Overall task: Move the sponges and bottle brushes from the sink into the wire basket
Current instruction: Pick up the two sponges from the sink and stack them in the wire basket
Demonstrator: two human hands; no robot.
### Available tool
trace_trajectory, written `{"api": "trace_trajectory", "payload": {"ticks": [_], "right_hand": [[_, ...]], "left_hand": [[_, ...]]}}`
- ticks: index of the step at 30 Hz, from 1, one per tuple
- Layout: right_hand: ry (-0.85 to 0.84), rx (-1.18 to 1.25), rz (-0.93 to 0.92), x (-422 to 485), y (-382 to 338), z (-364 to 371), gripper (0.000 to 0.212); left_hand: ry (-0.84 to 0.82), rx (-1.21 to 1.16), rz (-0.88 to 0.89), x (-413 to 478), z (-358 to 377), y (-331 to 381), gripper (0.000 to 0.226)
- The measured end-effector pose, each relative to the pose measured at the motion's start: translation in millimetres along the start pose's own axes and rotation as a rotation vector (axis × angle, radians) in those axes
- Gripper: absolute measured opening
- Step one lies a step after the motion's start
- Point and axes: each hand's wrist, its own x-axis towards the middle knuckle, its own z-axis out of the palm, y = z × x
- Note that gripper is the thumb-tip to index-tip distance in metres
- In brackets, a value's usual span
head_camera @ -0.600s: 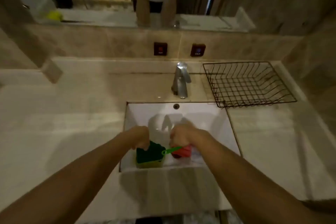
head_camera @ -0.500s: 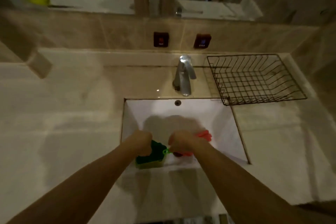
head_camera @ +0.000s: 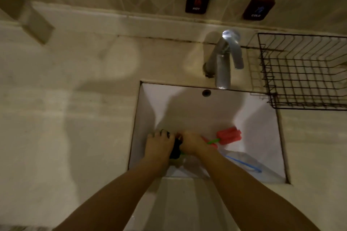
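Down in the white rectangular sink (head_camera: 187,110), head view: both hands work at the near-left corner, close together. Left hand (head_camera: 158,145) lies palm-down, fingers (head_camera: 161,134) curled over a dark green sponge (head_camera: 176,149), only a sliver of it showing between the hands; likely pinning it for a lift. Right hand (head_camera: 191,143) is closed around something at the same spot, probably the green handle (head_camera: 213,141) that runs out to a red foam-headed bottle brush (head_camera: 229,135) lying on the basin floor. A thin blue-handled brush (head_camera: 242,163) lies nearer the front wall, untouched. Black wire basket (head_camera: 304,71) sits on the beige stone counter (head_camera: 65,118) at far right, beside the chrome tap (head_camera: 223,58), nothing visible inside. Judgement: gathering several items into one carry, so fewer trips.
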Motion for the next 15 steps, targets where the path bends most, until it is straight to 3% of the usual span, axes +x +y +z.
{"api": "trace_trajectory", "payload": {"ticks": [5, 8, 12, 15], "right_hand": [[-0.088, 0.016, -0.025, 10.5, 12.2, 14.1, 0.02], [-0.089, 0.03, -0.058, 7.3, 17.3, 18.6, 0.029], [0.04, -0.128, -0.149, 5.6, 18.3, 38.5, 0.06], [0.208, -0.057, -0.115, 6.6, 11.7, 59.9, 0.063]], "left_hand": [[0.026, 0.081, -0.109, -14.4, -17.0, 3.8, 0.058], [0.047, 0.085, -0.177, -21.0, -28.0, 4.3, 0.05], [0.094, 0.005, -0.267, -23.6, -34.4, 4.6, 0.046], [0.089, -0.036, -0.336, -26.3, -34.9, 3.0, 0.057]]}}
